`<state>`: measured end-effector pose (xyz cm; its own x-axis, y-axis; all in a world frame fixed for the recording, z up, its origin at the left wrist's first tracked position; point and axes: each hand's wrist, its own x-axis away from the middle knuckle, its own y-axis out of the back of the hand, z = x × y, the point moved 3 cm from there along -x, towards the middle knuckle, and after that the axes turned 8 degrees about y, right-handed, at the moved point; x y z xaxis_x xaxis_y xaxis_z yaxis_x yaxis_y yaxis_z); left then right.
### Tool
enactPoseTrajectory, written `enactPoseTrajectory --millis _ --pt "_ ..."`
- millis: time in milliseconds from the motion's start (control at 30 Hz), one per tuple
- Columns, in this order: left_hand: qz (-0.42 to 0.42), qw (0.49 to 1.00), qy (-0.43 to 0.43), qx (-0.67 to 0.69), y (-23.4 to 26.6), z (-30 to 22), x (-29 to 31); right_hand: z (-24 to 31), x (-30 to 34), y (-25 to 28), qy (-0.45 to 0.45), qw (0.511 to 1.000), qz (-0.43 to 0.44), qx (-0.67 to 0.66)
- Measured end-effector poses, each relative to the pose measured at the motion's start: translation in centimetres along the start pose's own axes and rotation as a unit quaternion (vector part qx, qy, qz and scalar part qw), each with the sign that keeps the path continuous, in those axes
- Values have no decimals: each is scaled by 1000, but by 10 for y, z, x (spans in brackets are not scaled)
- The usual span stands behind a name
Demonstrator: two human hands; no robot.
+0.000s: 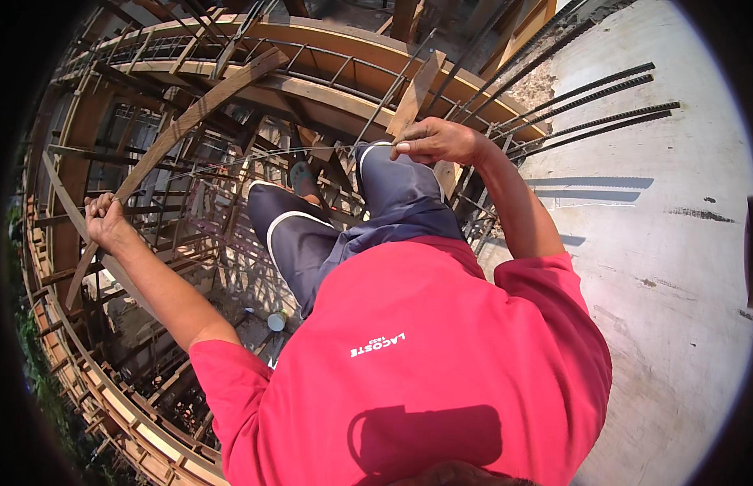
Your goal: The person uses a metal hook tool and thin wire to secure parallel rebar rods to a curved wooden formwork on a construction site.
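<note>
A thin wire [271, 152] stretches across in front of my knees, from one hand to the other. At the left, my left hand [108, 220] is closed in a fist around its end, close beside a long slanting wooden plank [200, 112]. My right hand [443, 141] pinches the other end between thumb and fingers. Just beyond those fingers rises a short piece of wood [419, 91]; I cannot tell whether they touch it. My fingers hide both wire ends.
Curved wooden formwork [320, 91] with reinforcing bars inside runs across the far side. Ribbed steel bars [591, 85] jut over a pale concrete slab [636, 283] at the right. Below my legs lies a deep lattice of timber props, with a white container [277, 321] far down.
</note>
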<state>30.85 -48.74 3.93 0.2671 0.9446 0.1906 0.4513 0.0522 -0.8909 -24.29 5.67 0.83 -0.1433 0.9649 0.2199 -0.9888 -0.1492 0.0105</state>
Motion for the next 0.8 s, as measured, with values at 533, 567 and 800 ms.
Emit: enactPoseTrajectory --millis 533,567,800 --pt "-135 981 -138 28 264 -47 191 -5 -14 -50 135 905 -38 401" --pt "-181 971 -137 68 276 -21 204 -9 -8 -45 134 899 -50 414" --pt "-262 959 -97 48 281 42 270 -14 4 -56 117 889 -69 437"
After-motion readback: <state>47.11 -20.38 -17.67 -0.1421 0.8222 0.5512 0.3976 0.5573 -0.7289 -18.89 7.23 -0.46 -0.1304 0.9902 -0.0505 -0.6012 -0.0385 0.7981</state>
